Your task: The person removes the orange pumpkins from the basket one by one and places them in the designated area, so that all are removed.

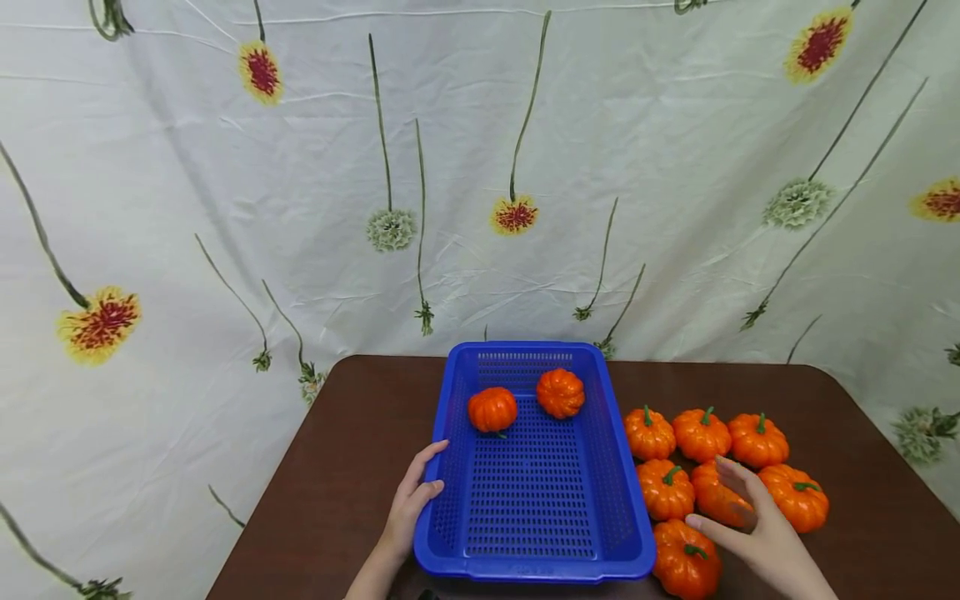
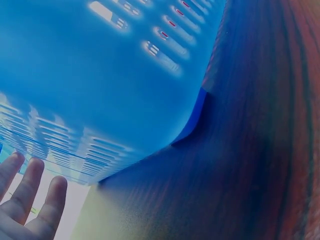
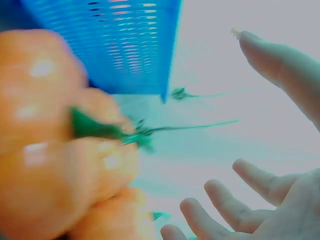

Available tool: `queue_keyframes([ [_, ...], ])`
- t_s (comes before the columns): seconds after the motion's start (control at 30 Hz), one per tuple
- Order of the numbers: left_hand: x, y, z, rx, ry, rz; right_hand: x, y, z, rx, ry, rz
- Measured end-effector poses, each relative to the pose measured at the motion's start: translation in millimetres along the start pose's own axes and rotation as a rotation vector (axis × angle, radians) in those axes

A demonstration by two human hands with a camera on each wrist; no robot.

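Note:
A blue plastic basket [image 1: 525, 569] with slotted walls stands on the table, two orange pumpkins inside: one [image 1: 492, 409] to the left, another [image 1: 560, 393] farther back. At the basket's left rim, my left hand [image 1: 408, 504] touches with index finger and thumb; its other fingers [image 2: 55, 200] extend loosely beside the outer wall in the left wrist view. To the right lies a group of small pumpkins [image 1: 665, 490] with green stems. Over this group hovers my right hand [image 1: 761, 533], thumb and fingers spread apart and holding nothing; it partly covers one pumpkin [image 1: 712, 496].
The dark brown table [image 1: 322, 483] has rounded far corners. A white cloth [image 1: 315, 167] printed with flowers hangs behind it. The pumpkin group sits close against the basket's right wall, with one pumpkin [image 1: 686, 562] near the front.

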State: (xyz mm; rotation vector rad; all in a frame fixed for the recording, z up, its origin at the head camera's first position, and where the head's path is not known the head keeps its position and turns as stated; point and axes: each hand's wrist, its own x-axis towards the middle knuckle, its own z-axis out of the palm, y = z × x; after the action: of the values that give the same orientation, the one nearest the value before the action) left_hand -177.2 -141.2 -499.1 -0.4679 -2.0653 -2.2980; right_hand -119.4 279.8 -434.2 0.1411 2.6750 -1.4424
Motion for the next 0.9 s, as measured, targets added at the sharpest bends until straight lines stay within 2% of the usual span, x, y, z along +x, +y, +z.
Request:
queue_keyframes([
  [0.27, 0.2, -0.4, 0.0, -0.005, 0.001, -0.005, 16.6, -43.0, -15.6, -0.009, 0.026, -0.245],
  [0.4, 0.0, -1.0, -0.1, -0.004, 0.002, -0.002, 26.4, -67.9, -19.1, 0.001, 0.015, -0.326],
  [0.57, -0.1, -2.9, -0.7, 0.004, 0.011, -0.014, 41.6, -94.5, -15.6, -0.025, -0.007, -0.369],
  [0.9, -0.2, -2.5, -1.5, 0.006, -0.011, 0.011, 79.7, -128.7, 10.4, 0.012, -0.089, -0.326],
])
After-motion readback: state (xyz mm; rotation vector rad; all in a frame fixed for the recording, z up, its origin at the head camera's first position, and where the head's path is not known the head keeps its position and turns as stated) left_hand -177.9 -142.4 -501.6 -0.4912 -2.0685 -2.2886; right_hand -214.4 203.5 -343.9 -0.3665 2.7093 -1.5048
